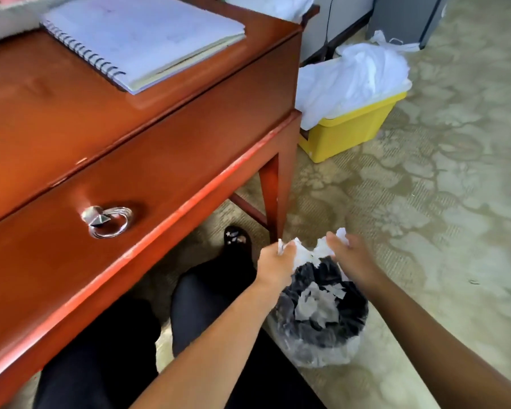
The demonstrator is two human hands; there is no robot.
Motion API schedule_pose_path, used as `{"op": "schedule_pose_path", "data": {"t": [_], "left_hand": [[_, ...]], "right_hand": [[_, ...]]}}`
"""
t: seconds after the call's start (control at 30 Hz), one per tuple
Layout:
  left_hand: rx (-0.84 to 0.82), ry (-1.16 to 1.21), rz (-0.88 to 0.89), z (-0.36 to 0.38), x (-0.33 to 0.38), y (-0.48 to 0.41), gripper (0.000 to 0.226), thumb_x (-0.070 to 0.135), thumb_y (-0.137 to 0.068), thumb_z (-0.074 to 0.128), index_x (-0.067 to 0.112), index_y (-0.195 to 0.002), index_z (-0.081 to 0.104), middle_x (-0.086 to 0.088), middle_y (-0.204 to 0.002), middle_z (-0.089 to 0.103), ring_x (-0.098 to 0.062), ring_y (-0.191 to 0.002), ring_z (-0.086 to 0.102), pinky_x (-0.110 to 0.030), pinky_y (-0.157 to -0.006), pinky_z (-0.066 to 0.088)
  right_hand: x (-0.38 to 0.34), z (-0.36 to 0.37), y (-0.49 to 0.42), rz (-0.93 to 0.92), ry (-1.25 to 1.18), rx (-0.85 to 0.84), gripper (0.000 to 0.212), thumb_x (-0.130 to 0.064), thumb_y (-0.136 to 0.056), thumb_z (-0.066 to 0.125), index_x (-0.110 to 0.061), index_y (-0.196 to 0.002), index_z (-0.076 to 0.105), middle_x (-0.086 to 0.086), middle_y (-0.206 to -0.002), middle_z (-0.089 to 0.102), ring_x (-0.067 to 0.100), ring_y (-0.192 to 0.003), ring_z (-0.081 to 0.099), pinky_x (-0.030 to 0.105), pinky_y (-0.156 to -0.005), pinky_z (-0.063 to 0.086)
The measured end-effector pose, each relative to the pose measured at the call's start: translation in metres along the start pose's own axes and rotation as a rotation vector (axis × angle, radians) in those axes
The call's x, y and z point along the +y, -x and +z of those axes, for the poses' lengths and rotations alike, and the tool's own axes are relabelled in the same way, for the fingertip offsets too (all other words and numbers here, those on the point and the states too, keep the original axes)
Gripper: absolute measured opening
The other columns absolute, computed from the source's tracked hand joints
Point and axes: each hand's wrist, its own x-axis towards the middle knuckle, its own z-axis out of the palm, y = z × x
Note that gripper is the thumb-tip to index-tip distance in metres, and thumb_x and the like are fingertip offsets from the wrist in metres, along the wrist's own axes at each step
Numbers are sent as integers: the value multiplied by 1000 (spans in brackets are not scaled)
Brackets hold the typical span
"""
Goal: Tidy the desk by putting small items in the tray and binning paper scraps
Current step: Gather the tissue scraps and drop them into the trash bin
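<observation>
A small black bin (pixel 322 317) with a clear plastic liner stands on the carpet beside the desk, with white paper scraps lying inside it. Both hands are held over its far rim. My left hand (pixel 273 262) grips white paper, and my right hand (pixel 348 255) grips the other side of the same crumpled white paper (pixel 307 252), which stretches between them above the bin. At the top left a corner of a pale tray (pixel 9 16) sits on the desk.
The red-brown wooden desk (pixel 71 113) fills the left, with a spiral notebook (pixel 142 36) on top and a ring-pull drawer (pixel 106 221). A yellow tub (pixel 348 134) holding white plastic bags stands past the desk leg. My legs and a foot are under the desk.
</observation>
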Motion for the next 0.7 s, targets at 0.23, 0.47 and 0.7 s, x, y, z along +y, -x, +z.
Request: {"op": "schedule_pose_path", "data": {"t": [0.23, 0.47, 0.7], "left_hand": [[16, -94, -237, 38, -50, -47, 29, 25, -93, 48, -3, -93, 57, -27, -73, 49, -28, -62, 44, -35, -63, 35], [-77, -174, -394, 52, -66, -77, 48, 19, -97, 42, 8, -143, 36, -19, -132, 54, -32, -98, 58, -37, -75, 46], [-299, -306, -384, 54, -67, -82, 19, 23, -99, 38, 18, -90, 54, -3, -97, 52, -24, -103, 51, -33, -78, 37]], "right_hand": [[72, 12, -23, 241, 1, -2, 45, -27, -97, 46, -16, -58, 25, 6, -58, 25, 21, -64, 36, 31, -63, 25], [108, 26, -30, 406, 63, -47, 50, -24, -98, 45, -18, -55, 20, 1, -52, 20, 17, -51, 20, 30, -62, 27], [123, 29, -34, 515, 172, -91, 36, -28, -97, 42, -5, -69, 43, 12, -63, 41, 21, -58, 37, 29, -56, 28]]}}
